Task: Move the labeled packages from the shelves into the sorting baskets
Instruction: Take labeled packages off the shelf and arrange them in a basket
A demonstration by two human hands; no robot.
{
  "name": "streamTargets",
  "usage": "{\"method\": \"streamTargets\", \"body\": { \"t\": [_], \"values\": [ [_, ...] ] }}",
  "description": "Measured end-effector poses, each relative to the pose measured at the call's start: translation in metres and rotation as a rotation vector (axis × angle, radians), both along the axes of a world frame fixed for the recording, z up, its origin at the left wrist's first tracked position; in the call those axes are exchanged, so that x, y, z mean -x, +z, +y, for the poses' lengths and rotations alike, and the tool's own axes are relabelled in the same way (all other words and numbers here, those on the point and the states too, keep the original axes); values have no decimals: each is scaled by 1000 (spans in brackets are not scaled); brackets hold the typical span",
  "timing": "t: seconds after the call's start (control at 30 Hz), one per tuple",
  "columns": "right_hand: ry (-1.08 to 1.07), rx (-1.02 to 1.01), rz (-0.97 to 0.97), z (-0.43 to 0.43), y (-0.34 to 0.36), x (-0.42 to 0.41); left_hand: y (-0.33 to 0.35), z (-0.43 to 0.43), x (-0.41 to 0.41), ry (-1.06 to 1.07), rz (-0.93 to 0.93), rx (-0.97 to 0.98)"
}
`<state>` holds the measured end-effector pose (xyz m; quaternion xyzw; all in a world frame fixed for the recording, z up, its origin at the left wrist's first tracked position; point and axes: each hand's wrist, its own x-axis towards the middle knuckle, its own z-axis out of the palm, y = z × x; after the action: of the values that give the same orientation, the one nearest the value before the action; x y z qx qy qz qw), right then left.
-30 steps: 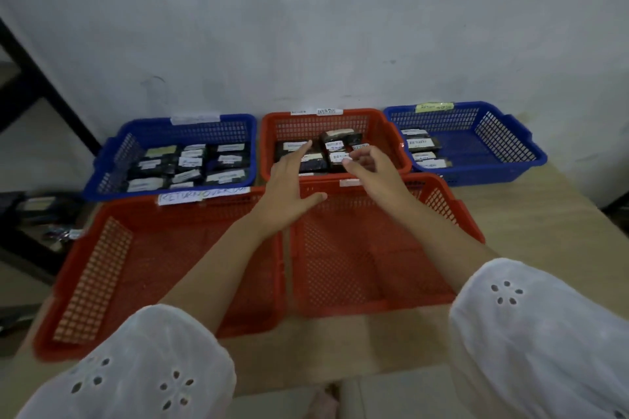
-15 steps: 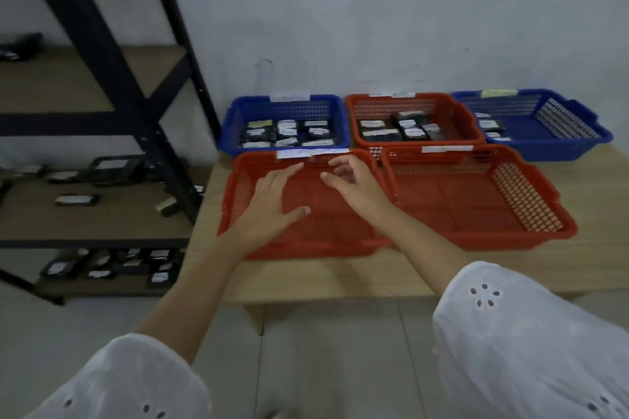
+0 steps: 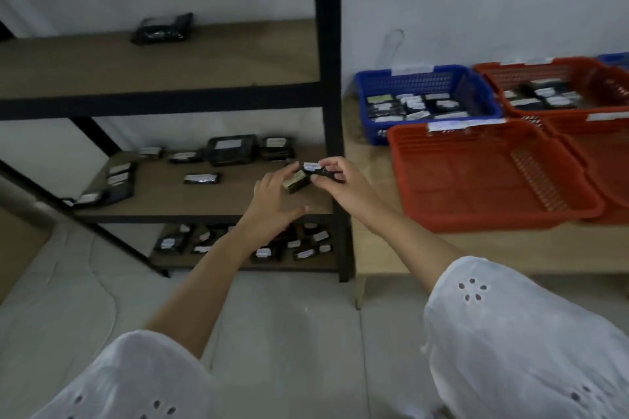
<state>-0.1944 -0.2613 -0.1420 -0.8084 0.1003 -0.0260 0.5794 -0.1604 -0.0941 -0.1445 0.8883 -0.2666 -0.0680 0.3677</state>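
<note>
My right hand [image 3: 343, 187] pinches a small black package with a white label [image 3: 313, 167] at the right end of the middle shelf [image 3: 190, 197]. Just left of it lies a small package with a tan label [image 3: 296, 181]; the fingertips of my left hand [image 3: 272, 204] rest on it, thumb spread apart. More labeled packages [image 3: 231, 150] lie on this shelf, several more [image 3: 265, 248] crowd the bottom shelf, and one dark pack [image 3: 162, 29] sits on the top shelf. An empty red basket [image 3: 442, 146] stands on the table to the right.
A black upright post [image 3: 328, 78] of the rack stands between the shelves and the wooden table [image 3: 510, 252]. Behind the red basket, a blue basket [image 3: 377, 78] and a red basket [image 3: 493, 70] hold packages. Another red basket [image 3: 609, 160] is at the right edge. Tiled floor lies below.
The view has swung left from the baskets to the rack. Both hands left the red basket and reached the middle shelf; my right hand has taken hold of a white-labelled package.
</note>
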Motion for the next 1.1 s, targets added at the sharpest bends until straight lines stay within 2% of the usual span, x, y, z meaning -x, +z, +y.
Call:
{"method": "streamTargets", "body": {
  "t": [0.13,0.3,0.47,0.7,0.9,1.1],
  "values": [
    [-36,9,50,37,-18,-15,-19,35,-25,-19,21,-24],
    [-74,43,107,44,-50,-46,-44,43,-59,-5,64,2],
    [-131,3,211,47,-87,-105,-70,39,-107,12,107,-1],
    [-277,86,335,32,-153,-198,-125,22,-178,-8,128,16],
    [-495,391,439,-3,-220,-263,-188,2,-235,-96,89,23],
    [-366,515,425,-26,-265,-292,-227,-4,-263,-118,101,70]
  ]
}}
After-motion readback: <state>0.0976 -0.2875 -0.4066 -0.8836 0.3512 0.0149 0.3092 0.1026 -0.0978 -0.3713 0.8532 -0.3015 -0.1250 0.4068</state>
